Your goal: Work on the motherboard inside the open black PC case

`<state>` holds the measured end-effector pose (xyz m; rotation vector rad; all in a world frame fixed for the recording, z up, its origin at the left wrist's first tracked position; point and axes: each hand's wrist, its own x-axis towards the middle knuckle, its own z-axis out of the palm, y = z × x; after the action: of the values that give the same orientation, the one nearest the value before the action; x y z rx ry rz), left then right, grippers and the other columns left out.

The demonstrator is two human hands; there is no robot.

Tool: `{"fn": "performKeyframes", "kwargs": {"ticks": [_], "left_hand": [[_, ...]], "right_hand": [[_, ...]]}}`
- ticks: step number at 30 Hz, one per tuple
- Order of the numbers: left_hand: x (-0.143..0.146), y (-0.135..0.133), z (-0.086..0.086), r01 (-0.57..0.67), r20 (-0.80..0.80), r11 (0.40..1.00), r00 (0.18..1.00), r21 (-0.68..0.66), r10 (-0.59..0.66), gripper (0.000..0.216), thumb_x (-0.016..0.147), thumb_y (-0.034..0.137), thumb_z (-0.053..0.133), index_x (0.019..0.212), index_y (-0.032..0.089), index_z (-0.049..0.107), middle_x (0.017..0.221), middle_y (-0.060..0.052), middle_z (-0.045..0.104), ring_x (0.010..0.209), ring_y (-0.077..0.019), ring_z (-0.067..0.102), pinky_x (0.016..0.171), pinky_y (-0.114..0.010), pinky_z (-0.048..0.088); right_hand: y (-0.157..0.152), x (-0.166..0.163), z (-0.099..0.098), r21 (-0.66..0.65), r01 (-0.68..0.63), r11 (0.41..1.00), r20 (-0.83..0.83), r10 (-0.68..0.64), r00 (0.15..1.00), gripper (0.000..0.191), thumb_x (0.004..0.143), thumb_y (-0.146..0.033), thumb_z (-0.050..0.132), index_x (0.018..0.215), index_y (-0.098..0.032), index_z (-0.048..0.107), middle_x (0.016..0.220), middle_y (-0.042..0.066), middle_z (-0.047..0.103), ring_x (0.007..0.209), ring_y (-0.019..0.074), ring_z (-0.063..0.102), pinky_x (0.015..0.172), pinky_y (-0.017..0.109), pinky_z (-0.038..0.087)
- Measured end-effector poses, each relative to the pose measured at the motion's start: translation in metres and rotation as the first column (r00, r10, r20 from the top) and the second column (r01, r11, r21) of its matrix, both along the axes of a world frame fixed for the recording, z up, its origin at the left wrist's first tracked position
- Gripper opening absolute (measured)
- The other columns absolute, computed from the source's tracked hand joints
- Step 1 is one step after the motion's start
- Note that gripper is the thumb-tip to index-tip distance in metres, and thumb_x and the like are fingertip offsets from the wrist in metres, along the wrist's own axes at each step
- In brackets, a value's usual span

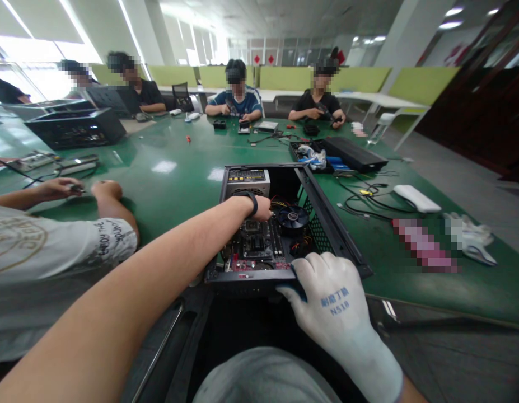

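"A workshop, or an office?"
"Both, apparently: office-style lime partitions (pixel 324 78) behind, yet people (pixel 236 103) sit round a green counter (pixel 175 151) with an open computer case (pixel 332 221) and loose cables (pixel 367 193)."

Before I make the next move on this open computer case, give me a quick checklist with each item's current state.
1. Case steadied: ok. The right hand grips the near edge of the computer case.
2. Both hands gloved: not ok. The right is; the left hand is bare, with a black wristband.
3. Left fingertips free of any part: cannot tell. They are beside the cooling fan, too small to judge.
4. Power supply inside the case: ok, at the far left corner.
5. Motherboard reachable from above: ok, the case's upper side is open.
6. Wires plugged in: cannot tell; their ends are unclear.
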<state>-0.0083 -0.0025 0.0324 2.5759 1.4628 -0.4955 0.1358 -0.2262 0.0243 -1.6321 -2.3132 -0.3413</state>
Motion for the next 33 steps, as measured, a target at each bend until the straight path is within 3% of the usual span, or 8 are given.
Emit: {"fn": "performKeyframes", "kwargs": {"ticks": [3,9,15,23,29,33], "left_hand": [[-0.004,-0.004,0.011,-0.011,0.072,1.0,0.997,0.0,0.011,0.035,0.085,0.022,0.052,0.115,0.012,0.066,0.113,-0.014,0.072,0.101,-0.0217,0.067,0.085,-0.026,0.049],[-0.018,0.001,0.042,-0.079,0.413,0.989,0.911,0.122,0.022,0.031,0.089,0.017,0.046,0.118,0.018,0.055,0.103,-0.009,0.071,0.09,-0.02,0.065,0.082,-0.029,0.048],[-0.033,0.007,0.059,-0.246,0.588,0.94,0.807,0.237,0.063,0.024,0.098,0.026,0.036,0.116,0.017,0.049,0.096,-0.011,0.07,0.085,-0.0217,0.065,0.079,-0.032,0.046],[-0.042,-0.001,0.066,-0.355,0.675,0.853,0.738,0.382,0.005,0.037,0.1,0.041,0.033,0.077,0.02,0.054,0.083,-0.009,0.068,0.082,-0.0207,0.064,0.077,-0.031,0.043],[-0.045,-0.015,0.069,-0.396,0.739,0.852,0.674,0.343,0.016,0.032,0.098,0.038,0.037,0.074,0.022,0.05,0.075,-0.005,0.063,0.073,-0.0191,0.06,0.07,-0.031,0.04],[-0.054,-0.023,0.066,-0.414,0.772,0.87,0.632,0.265,0.065,0.017,0.095,0.029,0.039,0.084,0.022,0.05,0.077,-0.004,0.062,0.075,-0.0195,0.058,0.071,-0.032,0.042]], "right_hand": [[0.001,0.0,0.0,-0.003,0.005,1.0,-0.005,-0.006,1.0,0.023,0.08,-0.042,0.07,0.085,-0.022,0.059,0.081,0.004,0.057,0.078,0.0225,0.045,0.069,0.035,0.02],[0.032,-0.003,0.002,0.0,0.021,1.0,0.043,-0.021,0.999,0.03,0.084,-0.05,0.065,0.085,-0.022,0.057,0.083,0.005,0.059,0.08,0.0237,0.048,0.069,0.036,0.021],[0.108,-0.008,0.003,0.039,0.042,0.998,0.111,-0.046,0.993,0.039,0.087,-0.058,0.057,0.095,-0.02,0.058,0.093,0.01,0.063,0.09,0.026,0.052,0.071,0.037,0.025],[0.233,-0.022,0.005,0.031,0.092,0.995,0.142,-0.096,0.985,0.049,0.09,-0.058,0.054,0.114,-0.015,0.059,0.109,0.013,0.063,0.103,0.026,0.057,0.085,0.04,0.042],[0.312,-0.031,0.015,-0.002,0.155,0.988,0.18,-0.152,0.972,0.042,0.092,-0.044,0.059,0.125,-0.018,0.058,0.125,0.009,0.059,0.108,0.0215,0.06,0.091,0.045,0.051],[0.333,-0.032,0.02,-0.024,0.169,0.985,0.192,-0.162,0.968,0.041,0.093,-0.042,0.059,0.125,-0.018,0.058,0.125,0.009,0.059,0.107,0.0212,0.061,0.09,0.044,0.052]]}}
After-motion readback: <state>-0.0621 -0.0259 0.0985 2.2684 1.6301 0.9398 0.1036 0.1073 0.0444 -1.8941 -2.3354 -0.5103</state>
